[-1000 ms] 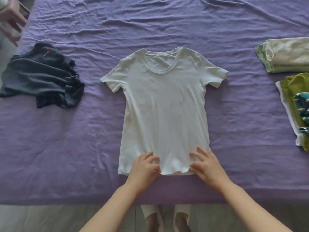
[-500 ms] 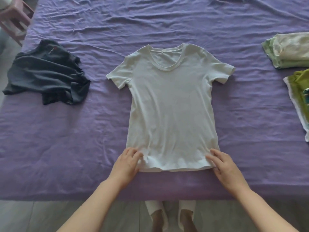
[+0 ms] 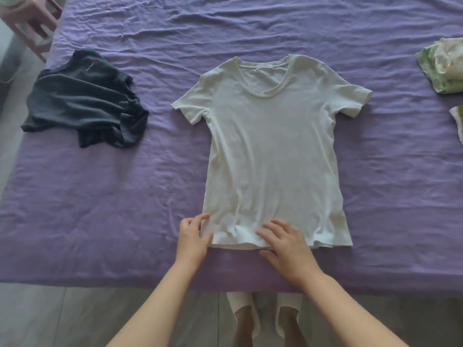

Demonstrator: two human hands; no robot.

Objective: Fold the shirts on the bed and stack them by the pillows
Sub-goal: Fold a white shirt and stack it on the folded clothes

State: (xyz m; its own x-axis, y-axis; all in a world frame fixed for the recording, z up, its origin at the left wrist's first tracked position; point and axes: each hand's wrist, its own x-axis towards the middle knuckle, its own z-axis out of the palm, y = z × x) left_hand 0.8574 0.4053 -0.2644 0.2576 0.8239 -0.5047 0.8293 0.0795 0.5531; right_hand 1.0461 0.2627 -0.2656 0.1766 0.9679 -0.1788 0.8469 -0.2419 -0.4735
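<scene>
The left hand (image 3: 193, 237) sits at the near-left corner of the plain white short-sleeved cotton T-shirt (image 3: 271, 151), thumb and fingers pinching the hem there. The right hand (image 3: 288, 244) lies flat on the middle of the hem, fingers straight and spread, pressing the cloth down and grasping nothing.

The white T-shirt lies face up in the middle of the wrinkled purple bed sheet (image 3: 100, 216), collar far, hem at the near edge, both sleeves spread out. The step in hand looks like smoothing the hem before the first fold. To do it well, the flat hand should sweep from the middle toward the near-right corner, where the hem puckers, while the other hand keeps its corner anchored so the body does not skew. Only once the lower edge lies straight should a side be folded in; ripples left now would be trapped in the fold.

To the left, well apart, a crumpled dark grey shirt (image 3: 82, 101) waits unfolded. At the far right edge lies a folded pale green and cream garment (image 3: 443, 68), with a white-edged cloth (image 3: 458, 123) just near of it, cut off by the frame. No pillows are in view.

There are no containers here; a pink stool (image 3: 30, 23) stands beyond the far-left corner of the bed.
</scene>
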